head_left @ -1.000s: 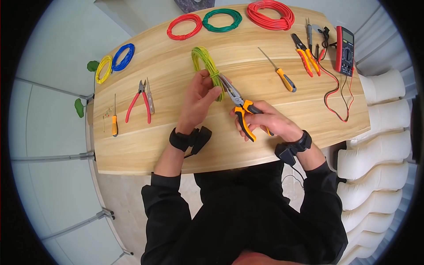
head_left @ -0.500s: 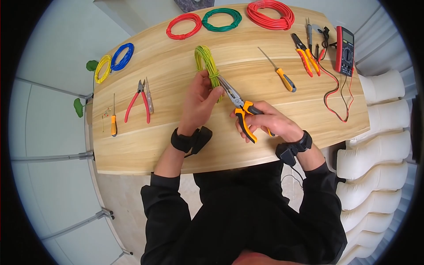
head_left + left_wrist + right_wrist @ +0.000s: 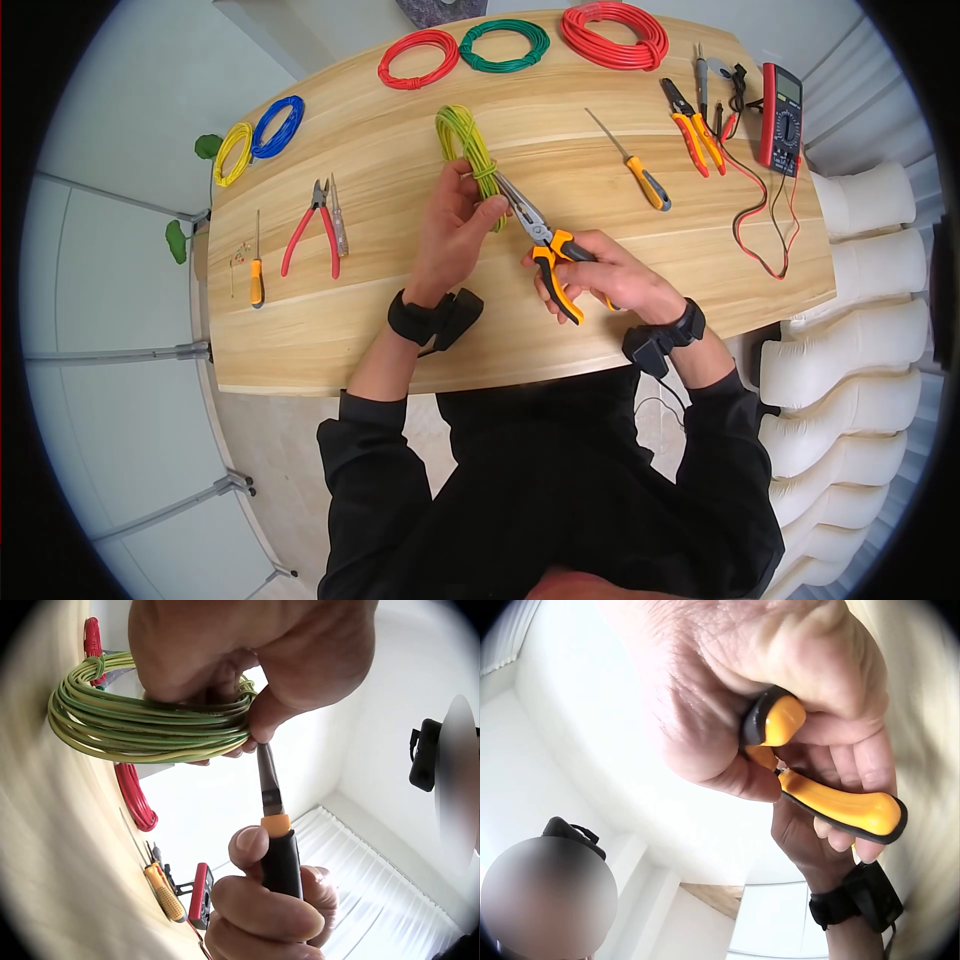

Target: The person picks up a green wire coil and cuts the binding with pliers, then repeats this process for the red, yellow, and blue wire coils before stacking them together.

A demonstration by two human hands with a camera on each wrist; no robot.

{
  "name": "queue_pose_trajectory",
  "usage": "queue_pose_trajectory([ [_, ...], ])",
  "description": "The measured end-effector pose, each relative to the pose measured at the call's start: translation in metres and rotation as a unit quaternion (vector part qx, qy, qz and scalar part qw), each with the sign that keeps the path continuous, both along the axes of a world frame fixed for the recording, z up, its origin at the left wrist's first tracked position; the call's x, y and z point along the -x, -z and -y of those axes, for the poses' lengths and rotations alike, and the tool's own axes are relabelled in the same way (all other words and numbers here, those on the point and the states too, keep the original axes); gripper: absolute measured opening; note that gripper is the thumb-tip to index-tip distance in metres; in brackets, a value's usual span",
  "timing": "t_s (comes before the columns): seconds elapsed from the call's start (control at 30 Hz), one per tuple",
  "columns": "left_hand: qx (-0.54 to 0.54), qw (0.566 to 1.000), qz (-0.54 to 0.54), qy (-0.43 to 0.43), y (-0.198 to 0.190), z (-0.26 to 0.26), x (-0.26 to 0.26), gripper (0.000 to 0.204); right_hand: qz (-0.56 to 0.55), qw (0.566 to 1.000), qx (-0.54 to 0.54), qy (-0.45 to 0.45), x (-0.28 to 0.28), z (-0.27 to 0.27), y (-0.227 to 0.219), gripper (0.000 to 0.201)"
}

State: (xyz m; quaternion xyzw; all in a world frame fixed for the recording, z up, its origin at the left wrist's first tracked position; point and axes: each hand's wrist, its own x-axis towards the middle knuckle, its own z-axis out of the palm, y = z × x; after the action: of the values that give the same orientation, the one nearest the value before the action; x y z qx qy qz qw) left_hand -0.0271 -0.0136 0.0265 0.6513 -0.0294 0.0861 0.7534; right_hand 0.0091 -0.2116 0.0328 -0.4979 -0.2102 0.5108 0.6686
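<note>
My left hand [image 3: 448, 238] holds a coil of green-and-yellow wire [image 3: 460, 132] between thumb and fingers, above the table's middle. My right hand [image 3: 628, 275] grips long-nose pliers [image 3: 540, 232] by their orange-and-black handles, which stand spread apart. The pliers' nose points up and left, its tips right at the coil beside the left thumb. In the left wrist view, the wire coil [image 3: 150, 724] shows many loops with a twisted tie at its far end, and the thumb tip meets the plier nose [image 3: 268, 776]. A handle [image 3: 847, 806] fills the right wrist view, with fingers behind it.
Wire coils in red [image 3: 418, 60], green [image 3: 503, 46], blue [image 3: 278, 128] and yellow [image 3: 234, 156] lie along the wooden table's [image 3: 330, 350] far side. Red-handled cutters [image 3: 312, 230] lie left; a screwdriver [image 3: 645, 182], wire strippers [image 3: 690, 130] and a multimeter [image 3: 785, 118] lie right.
My left hand and the wire coil have shifted slightly to the right over the second, with a small sway. Both hands keep their holds, and the pliers stay at the coil.
</note>
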Motion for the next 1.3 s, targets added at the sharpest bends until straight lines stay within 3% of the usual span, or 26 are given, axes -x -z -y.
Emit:
queue_pose_trajectory([
  [0.5,-0.004,1.000,-0.008,0.004,-0.004,0.002,-0.001,0.034,0.169,0.982,0.071,0.038,0.003,0.004,-0.014,0.022],
  [0.7,-0.010,1.000,-0.007,-0.020,-0.005,0.007,0.001,0.032,0.290,0.946,0.109,0.093,0.004,0.004,-0.003,0.010],
  [0.77,-0.018,1.000,-0.006,-0.024,-0.005,0.007,0.001,0.032,0.374,0.912,0.142,0.089,0.002,0.006,-0.002,0.012],
  [1.0,-0.039,0.998,-0.020,-0.044,-0.005,0.010,0.001,0.032,0.391,0.900,0.167,0.095,-0.001,0.007,-0.008,0.017],
  [1.1,-0.033,0.999,-0.016,-0.040,-0.004,0.010,0.001,0.032,0.356,0.920,0.143,0.074,-0.005,0.011,-0.001,0.020],
  [1.17,-0.029,0.999,-0.014,-0.036,-0.004,0.010,0.001,0.033,0.240,0.964,0.096,0.069,-0.006,0.012,0.000,0.021],
  [1.3,-0.034,0.999,-0.020,-0.034,-0.005,0.009,0.001,0.031,0.211,0.972,0.092,0.051,-0.006,0.012,-0.007,0.021],
])
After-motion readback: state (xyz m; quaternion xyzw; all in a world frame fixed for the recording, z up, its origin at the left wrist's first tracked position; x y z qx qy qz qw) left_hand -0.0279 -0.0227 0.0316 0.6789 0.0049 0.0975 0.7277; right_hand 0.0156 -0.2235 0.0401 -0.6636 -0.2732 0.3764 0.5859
